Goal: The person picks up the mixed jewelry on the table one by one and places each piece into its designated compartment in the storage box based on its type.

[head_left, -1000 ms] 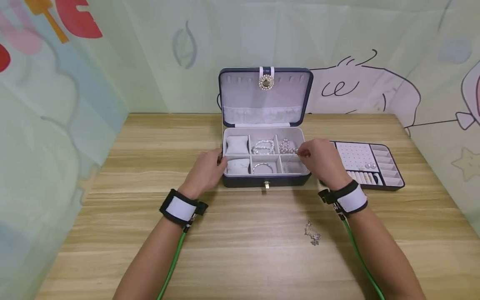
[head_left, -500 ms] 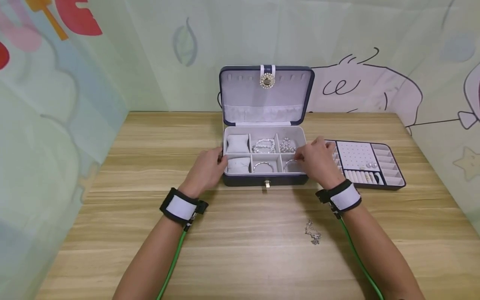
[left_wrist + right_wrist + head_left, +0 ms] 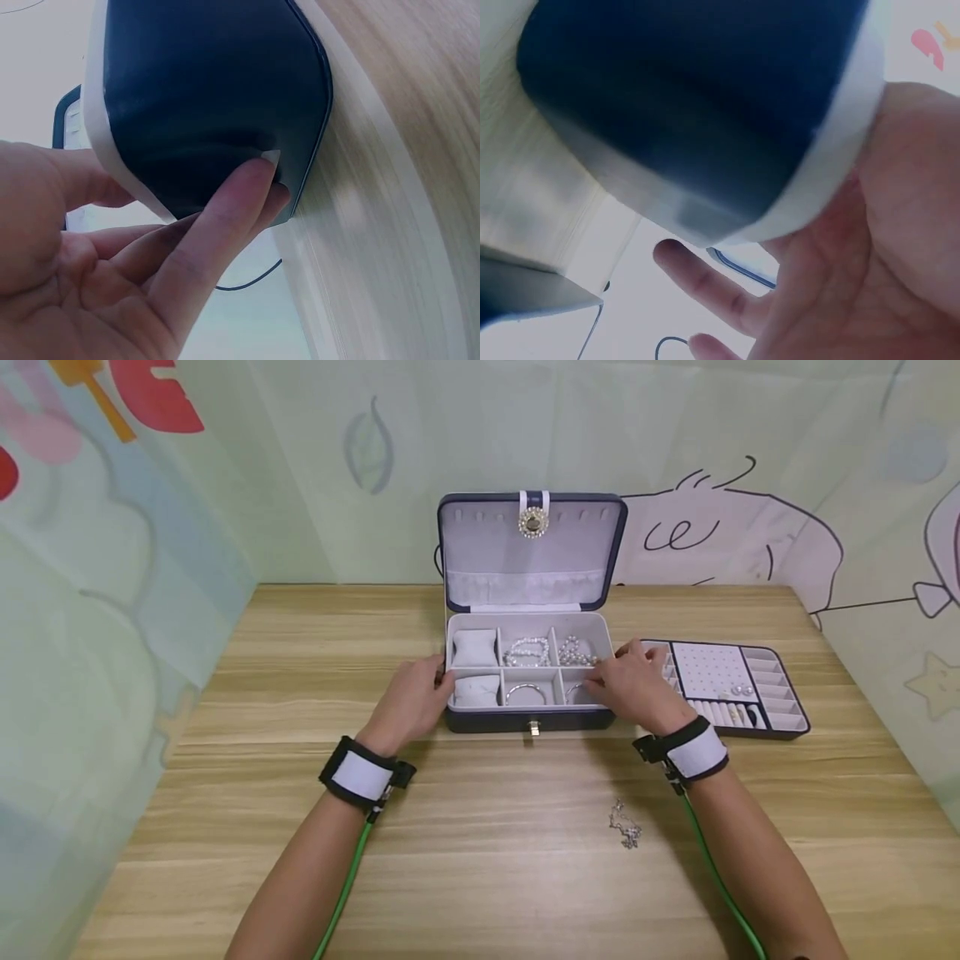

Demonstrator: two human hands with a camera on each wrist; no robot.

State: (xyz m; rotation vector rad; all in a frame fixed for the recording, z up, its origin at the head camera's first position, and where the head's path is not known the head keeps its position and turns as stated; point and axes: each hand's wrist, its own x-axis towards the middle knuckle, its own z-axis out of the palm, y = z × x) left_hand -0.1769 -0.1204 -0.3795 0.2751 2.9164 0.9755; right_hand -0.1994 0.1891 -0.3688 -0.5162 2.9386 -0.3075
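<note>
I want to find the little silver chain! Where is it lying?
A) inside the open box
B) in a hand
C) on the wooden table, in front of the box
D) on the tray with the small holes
C: the silver chain lies loose on the bare wooden table, in front of the open jewellery box and beside the right forearm, with neither hand touching it.

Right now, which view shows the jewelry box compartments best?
Head view: the open jewelry box shows all six compartments, with bracelets inside. Left wrist shows only its dark outer corner; right wrist, a blurred dark side.
</note>
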